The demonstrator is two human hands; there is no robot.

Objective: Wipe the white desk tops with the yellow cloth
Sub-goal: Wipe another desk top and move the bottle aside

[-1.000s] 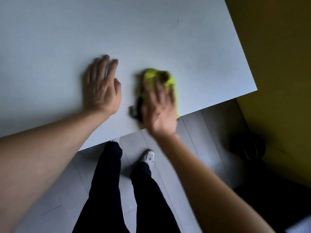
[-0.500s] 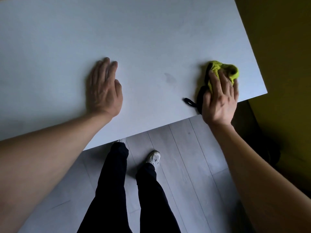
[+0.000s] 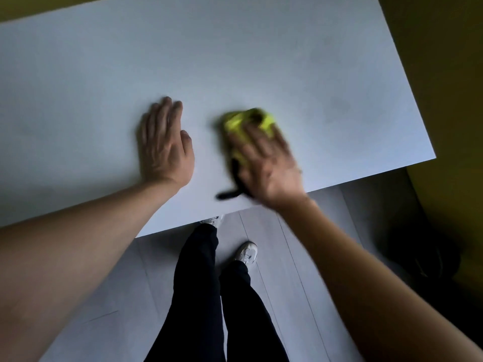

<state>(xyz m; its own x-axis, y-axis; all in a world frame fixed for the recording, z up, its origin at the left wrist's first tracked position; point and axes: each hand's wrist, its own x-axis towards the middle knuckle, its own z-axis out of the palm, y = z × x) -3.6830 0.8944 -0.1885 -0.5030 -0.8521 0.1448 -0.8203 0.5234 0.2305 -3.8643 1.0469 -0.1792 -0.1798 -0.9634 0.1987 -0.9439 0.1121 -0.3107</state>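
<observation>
Yellow cloth (image 3: pixel 248 126) bunched, blurred, black edge | right hand (image 3: pixel 269 163) fingers flat on it | left hand (image 3: pixel 164 145) flat on desk (image 3: pixel 261 53)

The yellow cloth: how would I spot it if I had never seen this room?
Start at the big white desk top that fills the upper picture. Near its front edge, two hands lie side by side; look under the right hand, whose flat fingers press on the yellow cloth. It is the only bright thing on the desk, with a dark strip trailing from it.

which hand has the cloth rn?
The right hand, pressing the yellow cloth flat onto the white desk. The left hand rests bare on the desk beside it.
</observation>
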